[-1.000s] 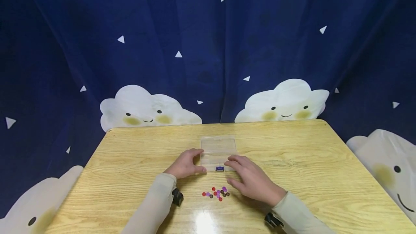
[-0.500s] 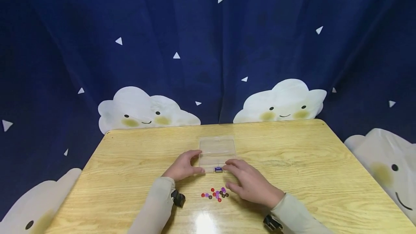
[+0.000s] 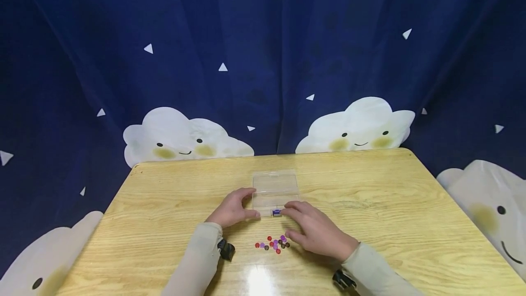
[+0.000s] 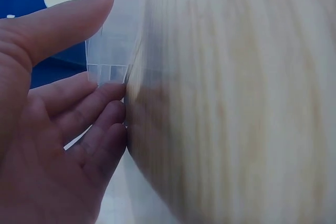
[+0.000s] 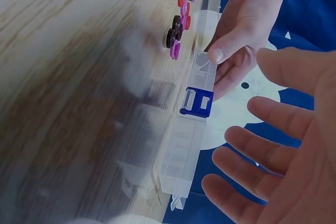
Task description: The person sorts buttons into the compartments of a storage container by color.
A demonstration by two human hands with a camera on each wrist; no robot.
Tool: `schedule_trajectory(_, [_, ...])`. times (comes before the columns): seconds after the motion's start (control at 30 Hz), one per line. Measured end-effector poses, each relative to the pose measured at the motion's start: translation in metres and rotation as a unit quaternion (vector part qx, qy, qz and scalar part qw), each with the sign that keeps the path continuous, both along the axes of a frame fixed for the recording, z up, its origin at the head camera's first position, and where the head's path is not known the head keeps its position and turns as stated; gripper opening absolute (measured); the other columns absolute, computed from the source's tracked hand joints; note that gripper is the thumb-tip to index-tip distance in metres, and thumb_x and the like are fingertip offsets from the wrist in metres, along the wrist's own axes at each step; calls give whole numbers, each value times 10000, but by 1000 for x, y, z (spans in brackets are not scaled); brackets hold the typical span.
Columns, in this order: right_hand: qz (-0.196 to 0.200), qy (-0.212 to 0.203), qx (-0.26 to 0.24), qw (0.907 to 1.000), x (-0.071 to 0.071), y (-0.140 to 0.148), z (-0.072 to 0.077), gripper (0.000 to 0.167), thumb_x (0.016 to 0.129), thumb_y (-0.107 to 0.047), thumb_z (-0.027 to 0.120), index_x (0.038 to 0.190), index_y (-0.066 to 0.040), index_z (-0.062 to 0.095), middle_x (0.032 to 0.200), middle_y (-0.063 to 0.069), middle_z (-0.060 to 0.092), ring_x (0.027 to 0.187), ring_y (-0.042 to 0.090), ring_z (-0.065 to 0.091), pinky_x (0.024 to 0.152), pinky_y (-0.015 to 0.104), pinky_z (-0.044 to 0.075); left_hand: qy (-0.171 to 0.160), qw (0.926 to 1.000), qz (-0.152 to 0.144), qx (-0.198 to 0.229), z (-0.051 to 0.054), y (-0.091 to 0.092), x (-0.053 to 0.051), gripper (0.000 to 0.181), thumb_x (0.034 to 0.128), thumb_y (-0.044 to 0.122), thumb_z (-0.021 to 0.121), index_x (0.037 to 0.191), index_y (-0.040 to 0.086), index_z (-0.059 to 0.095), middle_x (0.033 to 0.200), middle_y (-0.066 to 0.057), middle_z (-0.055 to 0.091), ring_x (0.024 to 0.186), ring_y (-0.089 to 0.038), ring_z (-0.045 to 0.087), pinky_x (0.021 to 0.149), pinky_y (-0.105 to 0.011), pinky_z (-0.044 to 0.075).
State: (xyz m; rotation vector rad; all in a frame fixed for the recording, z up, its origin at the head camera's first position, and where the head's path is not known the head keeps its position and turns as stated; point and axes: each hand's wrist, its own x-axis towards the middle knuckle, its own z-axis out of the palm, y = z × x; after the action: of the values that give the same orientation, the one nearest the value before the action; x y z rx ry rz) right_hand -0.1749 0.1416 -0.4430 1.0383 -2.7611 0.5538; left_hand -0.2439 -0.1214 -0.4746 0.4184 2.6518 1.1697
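L grip [image 3: 231, 209] pinches the clear box [image 3: 269, 201] by its L end, R grip [image 3: 318, 231] is spread w/ nothing held nr the blue latch [image 5: 198, 102], & from here I'd say opening the lid [image 3: 274, 181] is done but discs [image 3: 276, 242] still lie loose outside on the worktop [image 3: 370, 195].

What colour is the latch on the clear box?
Blue; the latch shows best in the right wrist view.
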Motion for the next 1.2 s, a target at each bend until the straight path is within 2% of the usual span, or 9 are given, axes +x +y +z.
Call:
schedule_trajectory(0.17, [71,81,-5,9999,0,-1,0,454,901,-282,709,1306,-96,623,1325,117,615,1196,267,607,990,457,537,-5,10000,-20,22,2,0,1,770,801,280,833,1462,94,483,1461,-142,536,1340,-337,522,1116,-495,440])
schedule_trajectory(0.5, [41,-148,128,9998,2,-2,0,416,893,-267,714,1271,-105,650,1306,97,626,1204,269,605,1001,460,532,119,9998,-61,-172,4,1,1,769,808,270,827,1461,66,477,1443,-156,547,1323,-345,530,1108,-500,445])
schedule_trajectory(0.8, [198,-163,188,9995,1,-3,-5,261,889,-268,727,1128,-166,719,1213,37,678,1124,226,644,970,425,548,106,9995,-90,-290,7,3,1,763,816,300,820,1469,100,479,1484,-131,518,1381,-342,480,1139,-502,414])
schedule_trajectory(1.2, [209,-181,255,9993,1,-5,-12,263,879,-263,732,1120,-156,721,1159,14,691,1089,201,653,953,401,558,175,9991,-172,-359,3,1,0,757,817,286,820,1462,80,481,1474,-140,526,1372,-343,491,1134,-497,421])
